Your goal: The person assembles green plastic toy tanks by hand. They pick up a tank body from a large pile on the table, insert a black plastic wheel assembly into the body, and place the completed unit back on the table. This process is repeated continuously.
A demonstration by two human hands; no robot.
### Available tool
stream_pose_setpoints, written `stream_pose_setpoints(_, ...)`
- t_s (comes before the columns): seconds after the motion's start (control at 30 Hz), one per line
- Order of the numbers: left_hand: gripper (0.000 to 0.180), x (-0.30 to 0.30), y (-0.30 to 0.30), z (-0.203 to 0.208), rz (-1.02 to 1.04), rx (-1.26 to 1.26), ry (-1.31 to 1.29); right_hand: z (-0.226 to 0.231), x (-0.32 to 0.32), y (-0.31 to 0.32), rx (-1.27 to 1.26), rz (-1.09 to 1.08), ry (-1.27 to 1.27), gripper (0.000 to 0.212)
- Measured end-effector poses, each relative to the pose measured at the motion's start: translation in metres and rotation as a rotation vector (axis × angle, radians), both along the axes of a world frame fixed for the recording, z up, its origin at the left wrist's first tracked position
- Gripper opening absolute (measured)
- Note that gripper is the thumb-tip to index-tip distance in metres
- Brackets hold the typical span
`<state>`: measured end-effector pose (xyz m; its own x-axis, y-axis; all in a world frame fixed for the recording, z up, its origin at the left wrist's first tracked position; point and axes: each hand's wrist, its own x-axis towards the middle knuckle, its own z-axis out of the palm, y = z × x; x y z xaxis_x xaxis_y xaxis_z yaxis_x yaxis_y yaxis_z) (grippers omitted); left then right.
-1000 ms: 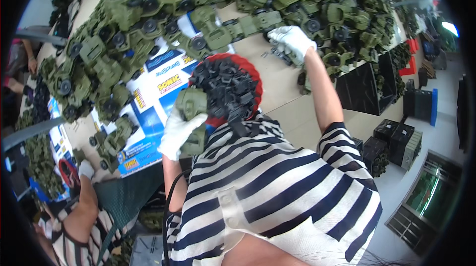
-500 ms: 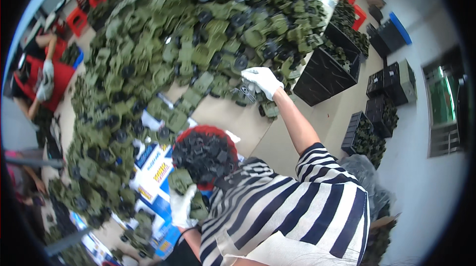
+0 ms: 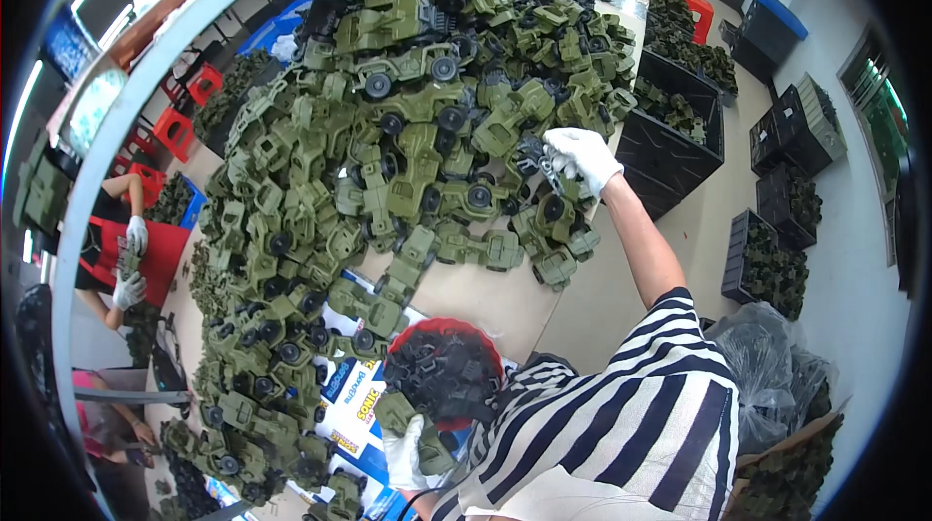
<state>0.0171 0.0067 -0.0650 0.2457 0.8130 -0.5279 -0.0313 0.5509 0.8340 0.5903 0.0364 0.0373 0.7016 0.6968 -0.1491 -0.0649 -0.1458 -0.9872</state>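
Observation:
My right hand (image 3: pixel 584 160), in a white glove, is closed on a small cluster of dark grey plastic parts (image 3: pixel 536 160) at the right edge of the pile. Under and around it lie green toy jeeps (image 3: pixel 481 199) with black wheels, heaped across the table. Near my body, my gloved left hand (image 3: pixel 403 455) grips a green toy vehicle body (image 3: pixel 429 436), its fingers wrapped round one side. Just beyond that hand is a red bowl (image 3: pixel 445 324) full of small black parts (image 3: pixel 449 370).
Printed cardboard (image 3: pixel 354 403) lies under the bowl. A black crate (image 3: pixel 670 157) of green pieces stands beyond the table's right edge, with more crates (image 3: pixel 767 254) along the wall. A metal frame (image 3: pixel 73 230) rises at left, where a co-worker's gloved hands (image 3: pixel 131 268) are busy.
The view has swung, so the pile and bowl sit differently in it. My right hand has moved farther out over the pile with the grey parts. My left hand keeps the green body.

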Motion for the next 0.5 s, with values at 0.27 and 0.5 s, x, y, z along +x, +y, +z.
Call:
stream_pose_setpoints(0.27,0.05,0.017,-0.004,0.024,0.053,0.001,0.114,0.121,0.189,0.174,0.753,-0.126,0.071,0.025)
stream_pose_setpoints(0.5,0.046,0.01,-0.018,0.015,0.163,0.027,0.111,0.106,0.133,0.205,0.533,-0.165,-0.245,0.049)
